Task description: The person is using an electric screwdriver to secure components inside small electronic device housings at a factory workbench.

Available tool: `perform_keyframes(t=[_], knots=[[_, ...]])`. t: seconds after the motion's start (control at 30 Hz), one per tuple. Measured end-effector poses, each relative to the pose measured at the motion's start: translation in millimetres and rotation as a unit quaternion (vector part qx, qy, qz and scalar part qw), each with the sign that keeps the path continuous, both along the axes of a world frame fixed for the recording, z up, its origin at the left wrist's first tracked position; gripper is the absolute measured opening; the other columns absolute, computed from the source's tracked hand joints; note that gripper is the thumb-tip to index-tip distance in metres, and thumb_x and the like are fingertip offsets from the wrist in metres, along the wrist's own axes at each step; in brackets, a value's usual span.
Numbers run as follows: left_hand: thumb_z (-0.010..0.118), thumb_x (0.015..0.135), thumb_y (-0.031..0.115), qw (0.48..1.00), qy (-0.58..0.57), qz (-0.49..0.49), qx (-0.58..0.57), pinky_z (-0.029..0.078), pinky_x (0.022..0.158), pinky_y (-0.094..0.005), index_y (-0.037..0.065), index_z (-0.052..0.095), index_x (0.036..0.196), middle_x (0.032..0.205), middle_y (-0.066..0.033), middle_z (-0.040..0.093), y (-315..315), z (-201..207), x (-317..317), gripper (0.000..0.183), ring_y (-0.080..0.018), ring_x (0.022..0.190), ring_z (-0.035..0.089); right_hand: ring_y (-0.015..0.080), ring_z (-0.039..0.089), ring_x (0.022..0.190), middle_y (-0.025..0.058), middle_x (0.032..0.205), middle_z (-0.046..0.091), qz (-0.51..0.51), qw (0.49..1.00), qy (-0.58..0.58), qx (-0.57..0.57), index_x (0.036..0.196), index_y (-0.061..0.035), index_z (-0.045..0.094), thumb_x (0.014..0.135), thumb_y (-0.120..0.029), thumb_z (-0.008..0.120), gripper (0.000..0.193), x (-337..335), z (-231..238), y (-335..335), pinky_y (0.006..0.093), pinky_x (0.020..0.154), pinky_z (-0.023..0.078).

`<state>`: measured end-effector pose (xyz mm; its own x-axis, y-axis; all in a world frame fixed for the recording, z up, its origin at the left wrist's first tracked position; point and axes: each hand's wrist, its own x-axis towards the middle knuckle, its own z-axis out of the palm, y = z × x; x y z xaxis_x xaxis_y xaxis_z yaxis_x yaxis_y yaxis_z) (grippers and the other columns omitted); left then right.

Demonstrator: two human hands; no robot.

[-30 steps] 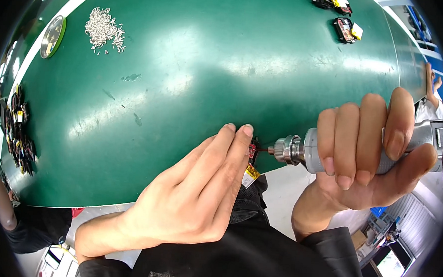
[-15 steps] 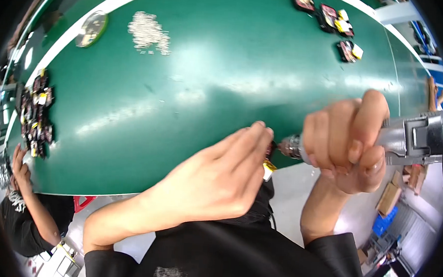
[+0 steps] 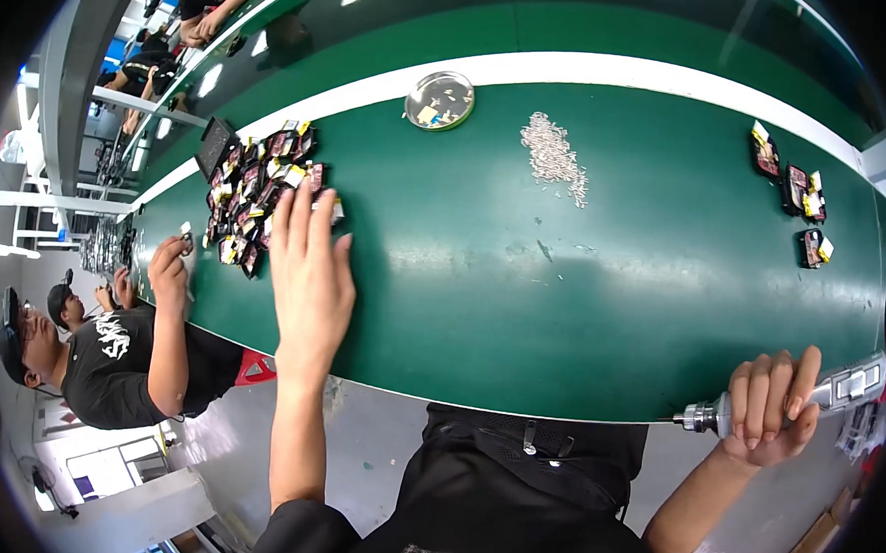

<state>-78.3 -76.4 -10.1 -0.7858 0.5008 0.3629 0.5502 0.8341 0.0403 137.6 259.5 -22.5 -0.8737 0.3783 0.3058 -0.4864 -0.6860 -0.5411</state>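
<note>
My right hand [image 3: 772, 404] is wrapped round a silver-grey electric screwdriver [image 3: 848, 386] near the table's front right edge, its thin bit pointing left. My left hand [image 3: 310, 285] reaches out over the left side of the table with fingers stretched. Its fingertips lie at the near right side of a pile of small black parts [image 3: 252, 191] with yellow and white tabs. Whether they touch a part there is hard to see, since the hand covers that edge of the pile.
On the green table [image 3: 461, 308] lie a heap of small pale pins [image 3: 550, 152], a round shallow dish [image 3: 439, 101] with bits in it, and several black parts [image 3: 815, 249] at the far right. A co-worker's hand [image 3: 170, 267] holds a small piece to the left.
My left hand has moved from beside the screwdriver's tip to the pile at the left. My right hand has drawn right and down with the screwdriver. The view has swung left.
</note>
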Motion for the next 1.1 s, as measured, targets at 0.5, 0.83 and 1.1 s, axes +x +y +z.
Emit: perform_keyframes(t=[0.5,0.83,1.1], knots=[[0.070,0.070,-0.007,0.969,-0.067,-0.225,0.076,0.048,0.064,-0.0351,-0.002,0.062,0.099,0.093,-0.0089,0.057,111,-9,61,0.031,-0.0248,0.078,0.057,0.0101,0.041,0.039,-0.0011,0.051,0.040,0.043,0.992,-0.069,-0.092,0.082,-0.0079,0.042,0.092,-0.022,0.057,0.023,-1,-20,-29,0.0271,0.043,0.037],[0.070,0.069,-0.004,0.942,0.016,-0.329,-0.055,0.046,0.056,-0.0333,-0.001,0.058,0.084,0.086,-0.0072,0.056,120,1,46,0.019,-0.0217,0.070,0.055,0.0087,0.043,0.040,-0.0021,0.052,0.042,0.067,0.993,-0.054,-0.085,0.083,-0.0104,0.040,0.095,-0.023,0.055,0.023,1,-23,-25,0.0255,0.043,0.039],[0.059,0.069,-0.013,0.940,-0.132,-0.269,0.164,0.044,0.056,-0.0297,-0.002,0.054,0.079,0.073,-0.0097,0.056,122,-4,51,0.016,-0.0213,0.061,0.053,0.0103,0.040,0.040,-0.0002,0.052,0.040,0.060,0.990,-0.049,-0.115,0.084,-0.0074,0.043,0.093,-0.020,0.053,0.018,2,-22,-27,0.0276,0.044,0.037]])
